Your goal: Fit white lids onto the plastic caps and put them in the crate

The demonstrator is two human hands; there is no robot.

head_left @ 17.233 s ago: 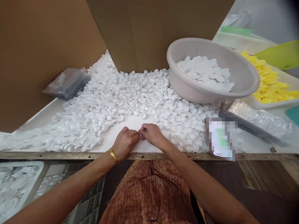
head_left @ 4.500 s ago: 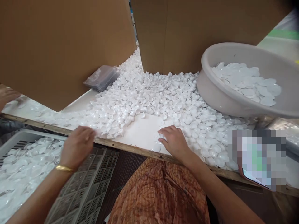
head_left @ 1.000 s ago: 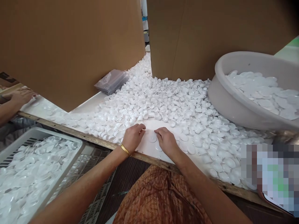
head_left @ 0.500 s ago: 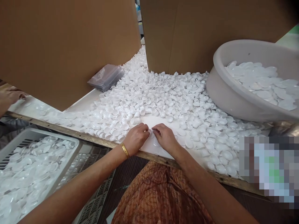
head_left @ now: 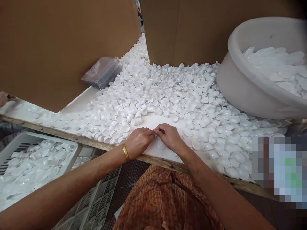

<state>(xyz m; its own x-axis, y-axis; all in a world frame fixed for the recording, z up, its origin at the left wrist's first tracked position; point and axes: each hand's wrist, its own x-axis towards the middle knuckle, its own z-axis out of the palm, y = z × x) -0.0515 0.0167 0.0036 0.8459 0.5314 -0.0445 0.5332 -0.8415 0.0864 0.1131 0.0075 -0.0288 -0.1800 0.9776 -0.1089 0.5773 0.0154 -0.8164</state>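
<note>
My left hand (head_left: pixel 141 141), with a gold bracelet at the wrist, is closed in a pinch near the table's front edge. The fingertips of my right hand (head_left: pixel 169 136) meet it, also pinched. Whatever lies between the fingers is covered by them and too small to make out. Just beneath my right hand a thin white piece (head_left: pixel 161 145) lies on the tabletop. Beyond both hands spreads a heap of small glossy white plastic cups (head_left: pixel 163 92). Flatter oval white pieces (head_left: pixel 236 157) lie thickly to the right.
Two big cardboard boxes (head_left: pixel 72 41) stand behind the heap, with a plastic-wrapped pack (head_left: pixel 104 72) by the left one. A grey-white basin (head_left: pixel 249 95) of oval pieces stands right. Lower left is a crate (head_left: pixel 45 136) of white pieces. Another person's hand (head_left: pixel 3 99) shows far left.
My fingertips have come together, covering the small white piece that showed between them. The view has shifted slightly, and the other person's hand is now further out at the left edge.
</note>
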